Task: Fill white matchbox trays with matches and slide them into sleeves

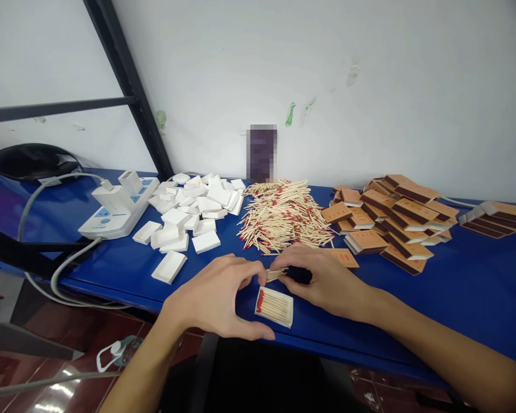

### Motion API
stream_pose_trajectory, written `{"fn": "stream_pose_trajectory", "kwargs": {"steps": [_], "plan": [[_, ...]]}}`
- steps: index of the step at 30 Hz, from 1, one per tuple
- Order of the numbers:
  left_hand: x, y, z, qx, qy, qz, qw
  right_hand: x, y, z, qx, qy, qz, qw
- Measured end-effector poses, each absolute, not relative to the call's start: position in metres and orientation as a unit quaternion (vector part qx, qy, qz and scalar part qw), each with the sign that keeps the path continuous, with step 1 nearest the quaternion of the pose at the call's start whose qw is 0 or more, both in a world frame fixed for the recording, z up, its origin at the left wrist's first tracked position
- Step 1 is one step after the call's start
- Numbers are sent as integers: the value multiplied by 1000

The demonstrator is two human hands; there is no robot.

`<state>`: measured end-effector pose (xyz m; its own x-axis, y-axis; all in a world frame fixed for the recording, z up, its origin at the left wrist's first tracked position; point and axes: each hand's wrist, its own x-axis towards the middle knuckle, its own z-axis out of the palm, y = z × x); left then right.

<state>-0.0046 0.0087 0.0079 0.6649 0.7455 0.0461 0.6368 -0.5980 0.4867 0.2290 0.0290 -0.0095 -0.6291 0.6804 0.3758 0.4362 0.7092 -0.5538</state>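
Observation:
A small bundle of matches [276, 275] is pinched between the thumb and fingers of my right hand [327, 281]. My left hand [221, 298] is spread, its index fingertip against the left end of that bundle. Its thumb reaches apart from the fingers, below the near left corner of a white matchbox tray [290, 322]. That tray lies on the table's near side with a layer of red-headed matches [273, 305] in it, heads to the left. Just beyond both hands rises a large loose heap of matches [286, 218].
Several white trays [206, 242] are heaped at left, beside a power strip [124, 215] with chargers and cables. Orange matchbox sleeves [395, 212] are piled at right, with more sleeves [499, 218] farther right. A blurred-out dark object [261, 154] stands against the wall. The blue table's [464, 310] front edge is close.

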Motion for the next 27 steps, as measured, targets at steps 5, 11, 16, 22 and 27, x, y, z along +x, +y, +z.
{"fn": "stream_pose_trajectory", "kwargs": {"steps": [5,11,16,22,27], "plan": [[-3,9,8,885,396,125,211,230,30,-16,-296,-889,175,301],[-2,11,8,890,387,135,201,229,31,-14,-294,-895,176,284],[-6,12,8,890,392,137,187,229,30,-11,-326,-882,197,277],[-6,12,10,892,391,133,182,228,28,-7,-346,-874,209,269],[-5,13,9,892,394,131,177,228,28,-5,-354,-863,225,283]]}}
